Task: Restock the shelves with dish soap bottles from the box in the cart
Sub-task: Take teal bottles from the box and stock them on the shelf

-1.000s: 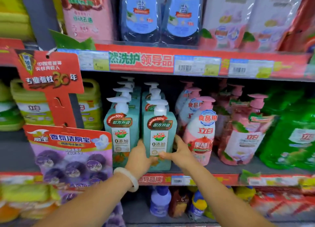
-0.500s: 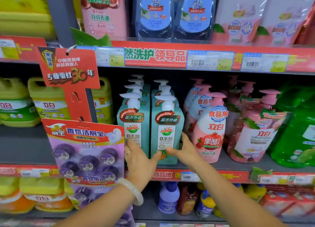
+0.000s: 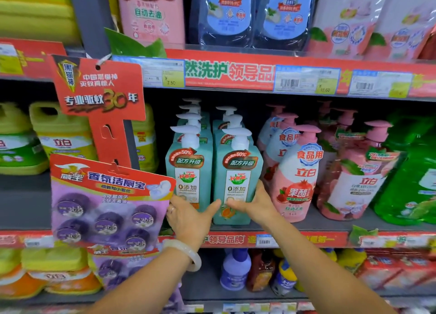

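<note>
Bottle [image 3: 236, 186] between fingers [image 3: 257, 191] (upright)

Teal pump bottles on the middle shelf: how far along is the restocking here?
Done: two rows of teal pump bottles stand several deep on the middle shelf. In hand: the left hand and right hand bracket the two front bottles, apparently squaring them. Left: cannot tell; neither cart nor box is in view.

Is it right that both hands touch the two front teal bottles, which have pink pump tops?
Not quite. In the head view the left hand and right hand do touch the two front teal bottles, but their pump tops are white; the pink pumps belong to the neighbouring pink bottles.
</note>
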Demonstrator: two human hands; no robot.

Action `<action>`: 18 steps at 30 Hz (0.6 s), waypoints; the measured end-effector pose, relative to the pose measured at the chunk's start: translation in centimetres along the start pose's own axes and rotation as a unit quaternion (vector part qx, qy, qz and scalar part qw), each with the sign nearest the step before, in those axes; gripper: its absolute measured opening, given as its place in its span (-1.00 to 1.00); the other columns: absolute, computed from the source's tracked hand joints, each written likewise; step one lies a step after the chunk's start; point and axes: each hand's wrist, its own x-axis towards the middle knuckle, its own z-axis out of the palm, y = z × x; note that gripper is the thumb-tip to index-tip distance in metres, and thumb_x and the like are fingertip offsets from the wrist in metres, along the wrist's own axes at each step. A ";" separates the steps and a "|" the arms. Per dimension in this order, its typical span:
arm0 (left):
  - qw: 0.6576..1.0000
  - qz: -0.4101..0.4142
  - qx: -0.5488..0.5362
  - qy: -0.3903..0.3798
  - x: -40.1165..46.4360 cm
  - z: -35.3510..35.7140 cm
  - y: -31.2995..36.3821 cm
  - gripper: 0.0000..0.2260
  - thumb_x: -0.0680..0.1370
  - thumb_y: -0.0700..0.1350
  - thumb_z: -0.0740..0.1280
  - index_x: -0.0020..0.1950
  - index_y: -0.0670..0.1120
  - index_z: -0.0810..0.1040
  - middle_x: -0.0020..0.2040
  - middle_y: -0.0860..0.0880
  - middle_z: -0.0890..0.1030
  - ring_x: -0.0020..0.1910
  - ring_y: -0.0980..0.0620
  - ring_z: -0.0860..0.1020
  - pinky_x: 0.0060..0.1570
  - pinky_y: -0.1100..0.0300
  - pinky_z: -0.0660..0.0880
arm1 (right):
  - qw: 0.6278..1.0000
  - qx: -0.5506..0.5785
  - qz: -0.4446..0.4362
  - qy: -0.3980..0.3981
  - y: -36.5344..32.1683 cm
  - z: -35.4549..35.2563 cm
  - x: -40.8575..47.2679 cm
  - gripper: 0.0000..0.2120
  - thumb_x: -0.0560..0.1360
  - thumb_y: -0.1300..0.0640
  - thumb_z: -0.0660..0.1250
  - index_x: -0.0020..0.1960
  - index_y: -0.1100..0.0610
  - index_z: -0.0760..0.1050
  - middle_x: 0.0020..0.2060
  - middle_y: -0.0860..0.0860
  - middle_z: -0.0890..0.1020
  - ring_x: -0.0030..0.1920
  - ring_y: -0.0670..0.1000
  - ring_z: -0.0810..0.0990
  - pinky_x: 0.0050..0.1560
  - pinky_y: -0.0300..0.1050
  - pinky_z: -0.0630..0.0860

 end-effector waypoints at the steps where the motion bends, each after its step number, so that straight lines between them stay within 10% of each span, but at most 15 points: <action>1: 1.000 -0.012 -0.008 0.001 0.4 -0.2 -0.3 -0.14 0.25 0.06 0.59 0.32 -0.29 0.22 0.29 -0.27 0.43 0.33 -0.24 0.36 0.32 -0.06 0.32 | 1.000 0.001 0.003 0.000 -0.1 0.1 0.0 -0.35 0.27 0.37 0.53 0.19 0.05 0.27 -0.02 -0.10 0.57 0.02 -0.08 0.57 -0.04 -0.27 0.55; 18: 0.993 -0.003 -0.057 -0.099 2.4 -1.3 -1.5 -0.15 0.36 -0.20 0.52 0.48 -0.16 0.06 0.37 -0.12 0.42 0.35 -0.15 0.40 0.32 -0.01 0.33 | 0.999 -0.014 0.041 0.017 -0.1 0.3 0.7 -0.24 0.27 0.32 0.55 0.35 0.13 0.24 0.11 -0.01 0.55 0.10 -0.02 0.53 -0.04 -0.27 0.50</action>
